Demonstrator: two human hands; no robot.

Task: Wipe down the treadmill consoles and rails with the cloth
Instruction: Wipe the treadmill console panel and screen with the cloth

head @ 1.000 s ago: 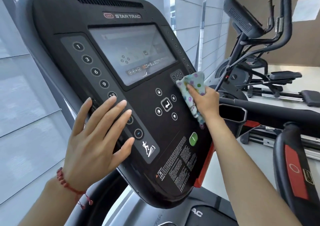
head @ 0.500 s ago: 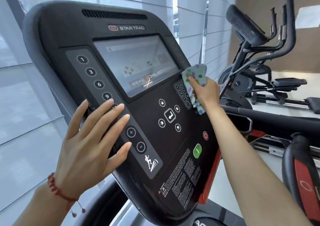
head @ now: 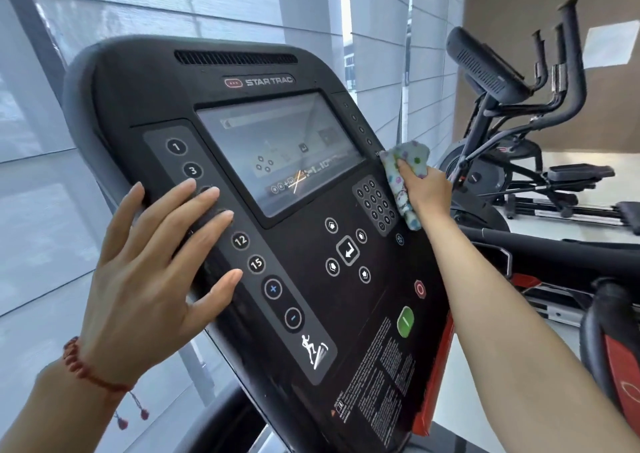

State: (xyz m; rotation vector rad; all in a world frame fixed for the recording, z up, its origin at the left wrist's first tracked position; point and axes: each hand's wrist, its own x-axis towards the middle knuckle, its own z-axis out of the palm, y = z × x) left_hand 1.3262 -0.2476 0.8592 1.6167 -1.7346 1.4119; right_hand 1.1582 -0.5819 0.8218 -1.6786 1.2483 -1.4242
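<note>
A black Star Trac treadmill console [head: 145, 81] fills the view, tilted, with a grey screen [head: 277, 147] in its middle. My right hand [head: 424, 189] grips a white cloth with coloured dots [head: 412, 161] and presses it against the console's right edge, beside the number keypad [head: 374, 203]. My left hand [head: 145, 279] lies flat with fingers spread on the left button strip, covering two of the numbered buttons. A black rail [head: 554, 255] runs to the right behind my right forearm.
An elliptical trainer [head: 502, 133] stands at the back right on a pale floor. A second black and red handle [head: 609, 345] rises at the lower right edge. Window blinds [head: 52, 192] hang close behind the console on the left.
My right hand has slid the cloth up the console's right side, from beside the arrow keys to beside the screen's lower corner. My left hand has stayed flat on the left button strip.
</note>
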